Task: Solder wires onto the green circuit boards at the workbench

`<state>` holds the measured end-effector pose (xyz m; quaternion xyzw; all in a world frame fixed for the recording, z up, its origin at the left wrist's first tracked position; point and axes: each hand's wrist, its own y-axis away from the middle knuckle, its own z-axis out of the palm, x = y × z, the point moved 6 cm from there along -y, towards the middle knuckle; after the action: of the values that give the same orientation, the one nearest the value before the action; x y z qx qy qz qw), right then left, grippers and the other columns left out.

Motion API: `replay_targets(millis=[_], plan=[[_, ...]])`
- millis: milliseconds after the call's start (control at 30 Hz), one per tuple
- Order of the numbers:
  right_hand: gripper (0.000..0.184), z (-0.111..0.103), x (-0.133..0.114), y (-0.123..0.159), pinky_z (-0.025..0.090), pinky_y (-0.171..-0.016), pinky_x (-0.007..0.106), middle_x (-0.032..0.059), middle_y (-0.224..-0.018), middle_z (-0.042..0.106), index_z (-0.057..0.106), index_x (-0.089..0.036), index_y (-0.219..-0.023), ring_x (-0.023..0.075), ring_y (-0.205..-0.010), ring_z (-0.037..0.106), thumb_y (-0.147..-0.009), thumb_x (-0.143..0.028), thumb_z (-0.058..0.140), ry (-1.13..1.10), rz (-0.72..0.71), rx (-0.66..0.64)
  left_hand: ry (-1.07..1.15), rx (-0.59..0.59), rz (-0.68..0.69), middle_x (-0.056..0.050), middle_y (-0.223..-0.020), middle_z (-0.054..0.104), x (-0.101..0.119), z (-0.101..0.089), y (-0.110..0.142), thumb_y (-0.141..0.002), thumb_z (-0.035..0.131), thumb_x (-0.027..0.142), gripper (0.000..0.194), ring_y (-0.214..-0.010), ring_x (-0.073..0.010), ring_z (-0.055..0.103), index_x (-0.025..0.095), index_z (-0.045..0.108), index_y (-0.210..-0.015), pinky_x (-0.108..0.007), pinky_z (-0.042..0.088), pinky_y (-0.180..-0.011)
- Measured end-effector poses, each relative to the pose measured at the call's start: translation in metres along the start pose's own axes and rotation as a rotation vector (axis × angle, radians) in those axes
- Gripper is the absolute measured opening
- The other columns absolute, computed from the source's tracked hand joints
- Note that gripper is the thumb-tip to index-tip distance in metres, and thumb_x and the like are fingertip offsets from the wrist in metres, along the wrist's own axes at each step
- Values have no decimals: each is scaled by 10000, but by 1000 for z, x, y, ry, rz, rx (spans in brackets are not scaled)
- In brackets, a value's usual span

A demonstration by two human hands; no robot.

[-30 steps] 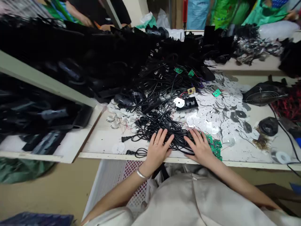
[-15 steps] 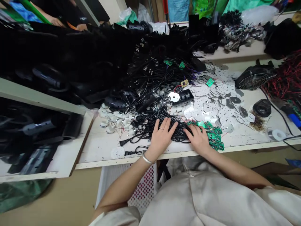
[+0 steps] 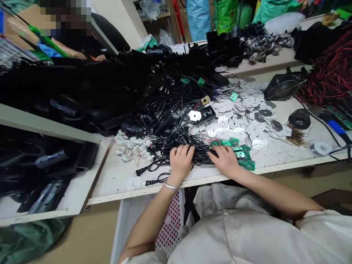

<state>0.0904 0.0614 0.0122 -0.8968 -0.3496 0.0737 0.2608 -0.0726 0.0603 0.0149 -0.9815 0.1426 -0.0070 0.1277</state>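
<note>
My left hand [image 3: 180, 161] has its fingers curled into a tangle of black power cords [image 3: 187, 145] near the front edge of the white workbench [image 3: 115, 176]. My right hand [image 3: 225, 161] grips the same tangle from the right side. Just right of that hand lies a small heap of green circuit boards [image 3: 243, 157]. Round white and silver discs [image 3: 236, 121] are scattered behind the cords. A black plug [image 3: 140, 171] trails out of the tangle to the left.
A black fan grille [image 3: 284, 86], a round black part [image 3: 299, 118], a solder reel [image 3: 320, 147] and a blue-handled tool [image 3: 337, 128] sit at the right. Red wires [image 3: 330, 77] are piled far right. Black housings [image 3: 68, 95] fill the left shelves. Another person [image 3: 79, 47] works at the back left.
My left hand went from flat, spread fingers on the cords to fingers curled into them. My right hand also closed on the tangle. The view shifted upward and to the right.
</note>
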Motion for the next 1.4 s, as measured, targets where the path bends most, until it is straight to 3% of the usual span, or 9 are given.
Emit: replay_targets(millis=[267, 400, 533, 700, 800, 900, 1133, 1233, 1400], plan=[[236, -3, -10, -1, 310, -784, 357, 89, -982, 657, 645, -214, -1108, 202, -866, 493, -966, -175, 459, 8, -51, 51, 343, -212, 56, -106, -1319, 580, -30, -54, -27, -752, 707, 384, 524, -1221, -311, 531, 242, 590, -1242, -471, 454, -992], [235, 6, -11, 12, 325, -804, 365, 110, -1028, 649, 636, -200, -1123, 207, -894, 500, -953, -160, 477, -21, -48, 88, 544, 214, -381, -140, -1172, 650, -67, -60, -111, -815, 651, 362, 522, -1069, -260, 620, 152, 543, -1281, -417, 497, -956], [231, 8, -10, 13, 338, -814, 367, 104, -1020, 645, 628, -206, -1130, 205, -895, 508, -952, -169, 484, -33, -30, 103, 635, 289, -575, -130, -911, 703, -68, -35, -176, -834, 584, 240, 372, -870, -235, 663, 65, 610, -1162, -390, 536, -860], [229, 7, -10, 12, 355, -819, 367, 101, -1006, 642, 618, -205, -1127, 202, -883, 510, -948, -162, 481, -75, -7, 126, 536, 433, -306, -111, -1089, 694, -35, -54, -137, -977, 369, 325, 376, -1014, -185, 640, 131, 641, -1150, -311, 492, -948], [224, 7, -10, 11, 371, -825, 378, 100, -978, 642, 620, -201, -1114, 202, -860, 518, -949, -164, 471, -86, 9, 111, 287, 72, 158, -70, -887, 706, 13, -44, -96, -974, 418, 365, 350, -796, -171, 661, 187, 678, -1127, -271, 520, -774], [215, 8, -9, 11, 390, -842, 393, 103, -979, 649, 626, -195, -1097, 204, -862, 537, -944, -166, 478, -107, 26, 77, 89, -304, 227, -62, -926, 706, 30, -21, -70, -976, 414, 281, 313, -762, -169, 670, 233, 681, -1132, -255, 511, -684], [297, 1, -9, 11, 347, -1037, 511, 170, -1320, 560, 592, -238, -1184, 312, -1289, 456, -896, -170, 574, -128, 67, 151, 118, -476, 344, -66, -928, 658, 21, -27, -72, -993, 397, 337, 345, -845, -178, 648, 243, 668, -1184, -272, 522, -743], [336, 8, -10, 10, 357, -1038, 546, 208, -1346, 545, 589, -224, -1186, 362, -1302, 458, -854, -229, 643, -138, 96, 69, 245, -276, 310, -75, -1012, 671, 4, -49, -113, -1003, 376, 386, 374, -969, -180, 626, 210, 676, -1139, -301, 505, -901], [325, 17, -11, 10, 389, -1020, 517, 206, -1282, 603, 615, -191, -1109, 339, -1196, 548, -807, -280, 693, -155, 104, -21, 69, 302, -257, -158, -1354, 520, -93, -91, -224, -890, 518, 276, 496, -1280, -296, 466, 143, 507, -1368, -436, 393, -1089]])
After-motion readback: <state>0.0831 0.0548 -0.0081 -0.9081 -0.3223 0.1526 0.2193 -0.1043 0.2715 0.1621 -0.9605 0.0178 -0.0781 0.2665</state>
